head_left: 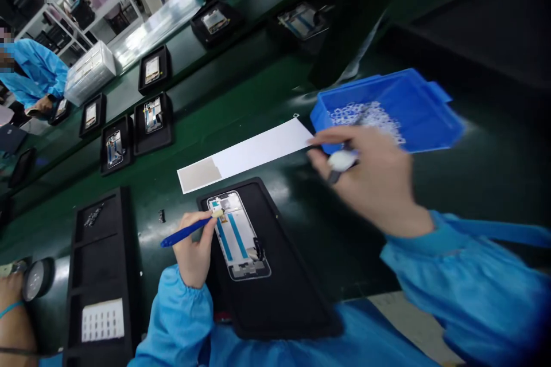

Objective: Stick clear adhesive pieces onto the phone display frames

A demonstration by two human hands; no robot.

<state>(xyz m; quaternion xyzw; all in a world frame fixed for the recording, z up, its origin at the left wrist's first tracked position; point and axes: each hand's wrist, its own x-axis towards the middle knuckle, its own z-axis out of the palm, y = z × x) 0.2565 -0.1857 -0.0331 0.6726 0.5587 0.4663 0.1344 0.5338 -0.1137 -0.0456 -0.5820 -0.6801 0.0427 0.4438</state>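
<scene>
My left hand [193,252] is closed on a blue pen-like stick [183,234], above the upper part of an open phone frame [239,241]. A pale yellowish piece [218,214] shows at those fingertips; whether it covers a finger is unclear. The phone frame, with blue strips inside, lies on a black tray [288,292]. My right hand [370,178], blurred, is curled in front of a blue bin [430,114] of small white rings [374,117]. A whitish thing with a dark end [343,160] shows among its fingers. Its fingertips are at the right end of a white strip [262,149].
A black compartment tray [101,269] on the left holds small parts and a white card [103,320]. Phone frames in black trays [152,123] line the bench behind. Another person's arm [12,304] is at lower left; a co-worker in blue [32,71] sits farther back.
</scene>
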